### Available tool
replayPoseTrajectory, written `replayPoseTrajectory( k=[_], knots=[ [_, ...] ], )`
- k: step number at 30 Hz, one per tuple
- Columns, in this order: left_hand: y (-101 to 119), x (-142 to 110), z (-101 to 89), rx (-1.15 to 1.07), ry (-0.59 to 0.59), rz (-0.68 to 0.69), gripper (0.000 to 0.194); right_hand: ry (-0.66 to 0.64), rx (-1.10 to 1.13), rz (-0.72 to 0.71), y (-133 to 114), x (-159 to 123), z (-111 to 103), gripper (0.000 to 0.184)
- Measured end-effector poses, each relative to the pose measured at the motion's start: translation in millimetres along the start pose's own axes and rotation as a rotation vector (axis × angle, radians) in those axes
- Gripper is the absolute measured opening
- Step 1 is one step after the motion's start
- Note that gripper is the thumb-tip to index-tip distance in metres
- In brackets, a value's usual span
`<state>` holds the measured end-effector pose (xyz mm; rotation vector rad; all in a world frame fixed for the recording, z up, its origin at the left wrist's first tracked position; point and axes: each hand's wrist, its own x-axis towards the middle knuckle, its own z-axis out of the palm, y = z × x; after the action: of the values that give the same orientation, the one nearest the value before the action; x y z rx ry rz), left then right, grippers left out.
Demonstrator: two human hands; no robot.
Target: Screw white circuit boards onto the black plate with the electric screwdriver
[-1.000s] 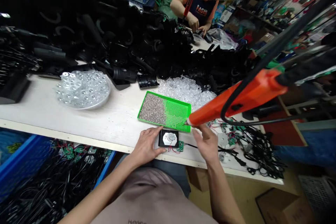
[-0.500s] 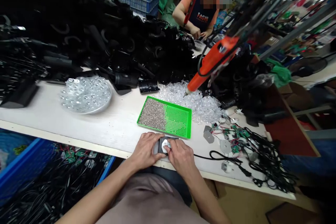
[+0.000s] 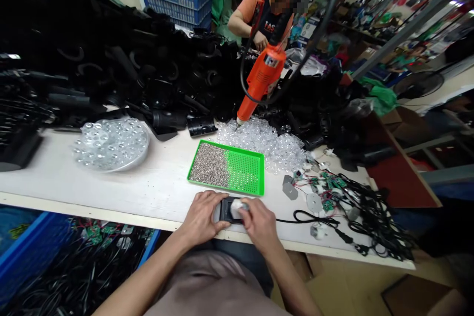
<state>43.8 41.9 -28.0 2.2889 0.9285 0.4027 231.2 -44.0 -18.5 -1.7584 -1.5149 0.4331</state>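
Note:
My left hand (image 3: 203, 217) grips a black plastic housing (image 3: 225, 211) by its left side, near the table's front edge. Pinched in the fingers of my right hand (image 3: 261, 222) is a small whitish part (image 3: 237, 209), over the right portion of the housing; its exact kind is unclear. A black cord (image 3: 299, 218) runs off to the right from beneath that hand. Just beyond both hands lies a green perforated tray (image 3: 246, 170), its left half covered with small screws (image 3: 209, 165).
An orange electric screwdriver (image 3: 262, 74) hangs above a heap of clear plastic pieces (image 3: 277, 145). More clear pieces fill a white bowl (image 3: 138, 158) at left. Circuit boards and cords (image 3: 374, 222) lie right. Black parts (image 3: 166, 74) pile behind; a co-worker (image 3: 248, 15) sits beyond.
My right hand has lifted and tilted the whitish part, which lay flatter over the housing before. The hanging screwdriver has swung left and more upright in view. The whole view has shifted slightly.

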Motion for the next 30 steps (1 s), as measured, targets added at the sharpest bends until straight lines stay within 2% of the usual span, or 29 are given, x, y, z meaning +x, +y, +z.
replayPoseTrajectory(
  k=[3,4,6,9,12,13,15,17,19,22,24,26,27,30],
  knots=[
    [-6,-3,-2.1,-0.002,-0.011,-0.025,0.068,0.307,0.587,0.342,19,2,-14,0.026],
    [-7,-5,-1.9,0.0,-0.008,-0.02,0.069,0.384,0.761,0.416,25,3,-17,0.026],
    [-2,-5,0.2,0.001,0.032,0.003,0.072,0.439,1.007,0.466,32,2,-22,0.025],
    [21,0,7.1,-0.076,0.13,0.037,0.07,0.42,1.142,0.463,30,-2,-21,0.021],
    [57,11,19.1,-0.329,0.079,0.04,0.071,0.43,1.117,0.46,18,-12,-17,0.023],
    [67,16,24.2,-0.452,0.036,0.024,0.072,0.4,1.06,0.44,14,-16,-19,0.024],
    [82,24,34.8,-0.711,-0.027,-0.041,0.066,0.246,0.839,0.354,11,-25,-28,0.031],
    [86,27,44.3,-0.921,-0.041,-0.128,0.057,0.08,0.488,0.242,16,-33,-47,0.04],
    [84,26,50.6,-1.037,-0.024,-0.212,0.054,0.029,0.05,0.166,32,-40,-70,0.046],
    [77,22,52.2,-1.122,-0.051,-0.252,0.056,0.07,-0.625,0.178,66,-44,-97,0.047],
    [75,18,49.6,-1.164,-0.116,-0.204,0.059,0.061,-0.896,0.202,88,-43,-108,0.042],
    [76,16,46.6,-1.199,-0.182,-0.14,0.063,0.072,-0.988,0.209,101,-40,-116,0.036],
    [78,14,45.5,-1.213,-0.213,-0.115,0.064,0.119,-1.002,0.207,103,-38,-122,0.034],
    [79,9,43.4,-1.267,-0.259,-0.101,0.069,0.414,-1.019,0.08,92,-34,-143,0.035]
  ],
)
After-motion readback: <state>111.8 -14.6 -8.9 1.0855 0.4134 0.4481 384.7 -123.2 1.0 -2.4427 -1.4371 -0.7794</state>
